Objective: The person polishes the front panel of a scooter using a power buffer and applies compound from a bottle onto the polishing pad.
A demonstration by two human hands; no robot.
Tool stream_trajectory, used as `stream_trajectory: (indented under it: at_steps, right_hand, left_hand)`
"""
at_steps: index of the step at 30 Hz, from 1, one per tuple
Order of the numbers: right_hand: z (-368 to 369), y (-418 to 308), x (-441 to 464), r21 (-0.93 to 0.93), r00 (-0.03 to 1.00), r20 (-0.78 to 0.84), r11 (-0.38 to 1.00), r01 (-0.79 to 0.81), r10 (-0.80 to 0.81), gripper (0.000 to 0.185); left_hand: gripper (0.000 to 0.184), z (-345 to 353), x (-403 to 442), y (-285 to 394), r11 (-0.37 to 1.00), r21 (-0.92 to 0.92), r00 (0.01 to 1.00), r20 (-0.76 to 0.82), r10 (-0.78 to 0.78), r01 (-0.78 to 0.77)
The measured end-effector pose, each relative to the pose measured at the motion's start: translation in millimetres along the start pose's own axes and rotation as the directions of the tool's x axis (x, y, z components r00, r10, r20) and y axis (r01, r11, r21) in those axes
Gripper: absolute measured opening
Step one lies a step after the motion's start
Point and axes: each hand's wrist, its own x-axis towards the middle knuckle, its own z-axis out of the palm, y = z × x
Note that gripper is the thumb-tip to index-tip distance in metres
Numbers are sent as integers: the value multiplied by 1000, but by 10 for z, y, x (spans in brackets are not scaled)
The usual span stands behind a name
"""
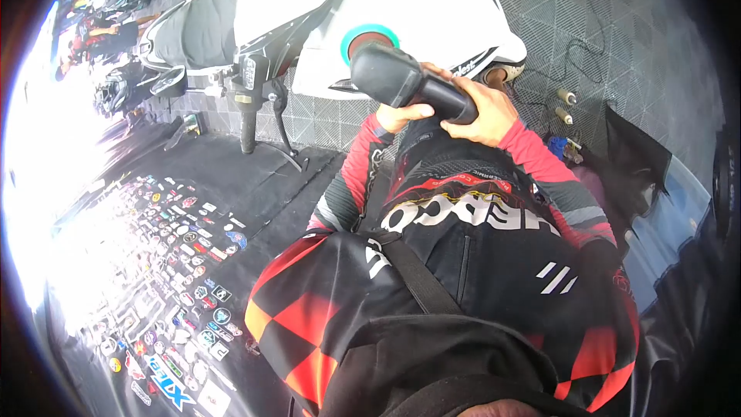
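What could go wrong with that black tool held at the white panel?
If tilted, the round pad could mark the white panel. If the left hand or right hand slipped, the black tool might knock against it. The dark lettering close by might get scuffed.

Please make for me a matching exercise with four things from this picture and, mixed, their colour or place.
Things:
1. tool
2. pad
3. motorcycle panel
4. logos

Colours and places:
A. mostly white
B. scattered over the black sheet
C. held between the left hand and the right hand
D. turquoise around its edge

Right pairs: 1-C, 2-D, 3-A, 4-B
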Motion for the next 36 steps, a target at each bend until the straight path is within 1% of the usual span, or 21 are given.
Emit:
stream_trajectory:
  at_steps: [1, 2, 3, 4, 6, 8, 10, 12, 13, 14, 16, 18, 20, 22, 24, 25, 26, 28, 32, 34, 36]
  right_hand:
    - [-89, -54, 53, -11, 994, 104, 999, -33, 34, 80]
    - [-160, -53, 92, -10, 994, 102, 999, -35, 36, 80]
    - [-212, -41, 138, -46, 992, 125, 999, 4, 2, 79]
    - [-228, -41, 170, -79, 988, 149, 996, 48, -35, 79]
    - [-153, -132, 137, -45, 990, 142, 999, 0, 7, 78]
    - [-66, -224, 77, 12, 994, 73, 996, -85, 84, 77]
    - [-80, -154, 114, 1, 996, 68, 998, -66, 65, 77]
    - [-226, -126, 202, -45, 981, 192, 999, 23, -15, 77]
    - [-222, -97, 203, -52, 978, 208, 999, -3, 13, 77]
    - [-170, -102, 163, -51, 978, 206, 999, -8, 19, 77]
    - [-25, -124, 25, 24, 996, 60, 997, -71, 69, 77]
    - [-47, -103, 10, 64, 996, 60, 995, -71, 67, 76]
    - [-176, -124, 74, -23, 971, 216, 994, -104, 107, 76]
    - [-120, -71, 30, -38, 987, 151, 998, -48, 54, 76]
    - [-78, -167, -11, 41, 986, 97, 989, -142, 137, 76]
    - [-16, -175, -8, 60, 998, 32, 997, -56, 54, 76]
    - [-19, -173, -3, 54, 993, 78, 994, -98, 93, 75]
    - [-146, -151, 78, -16, 987, 155, 1000, -25, 27, 73]
    - [-42, -215, 70, -14, 995, 96, 999, -34, 36, 70]
    - [42, -307, 44, 54, 992, 102, 995, -83, 78, 69]
    - [-54, -317, 98, 30, 979, 176, 994, -109, 102, 69]
  left_hand:
    - [70, 11, -36, -49, 998, -17, 998, -34, 60, -60]
    - [74, 38, -74, -77, 993, -31, 991, -72, 115, -117]
    - [75, 55, -106, -101, 995, -9, 987, -126, 97, -99]
    - [75, 68, -83, -38, 995, -5, 987, -127, 94, -95]
    - [71, 54, -22, 117, 1000, -23, 998, -58, 8, -10]
    - [73, -2, -7, 118, 1000, -15, 1000, -11, 12, -12]
    - [72, 17, -40, 78, 995, -46, 995, -34, 91, -92]
    - [72, 38, -67, 33, 995, -26, 994, -61, 92, -94]
    - [71, 75, -60, 27, 996, -28, 993, -83, 86, -89]
    - [70, 100, -50, 27, 996, -34, 992, -101, 78, -82]
    - [68, 103, -26, 51, 995, -63, 995, -60, 76, -80]
    - [68, 111, -17, 62, 994, -86, 998, -21, 67, -68]
    - [69, 102, -9, 15, 995, -48, 996, -20, 84, -85]
    - [70, 111, 2, 7, 997, -27, 997, -29, 73, -74]
    - [68, 103, 35, 79, 996, -87, 1000, 10, 16, -15]
    - [67, 97, 25, 80, 994, -95, 999, 10, 49, -47]
    - [67, 85, 10, 64, 991, -103, 997, 8, 82, -81]
    - [66, 54, -36, 23, 995, -68, 997, -21, 75, -77]
    - [68, 25, -76, 58, 989, -93, 992, -46, 113, -117]
    - [68, -21, -95, 117, 986, -153, 998, -19, 64, -66]
    - [67, 36, -94, 87, 986, -134, 995, -30, 91, -95]
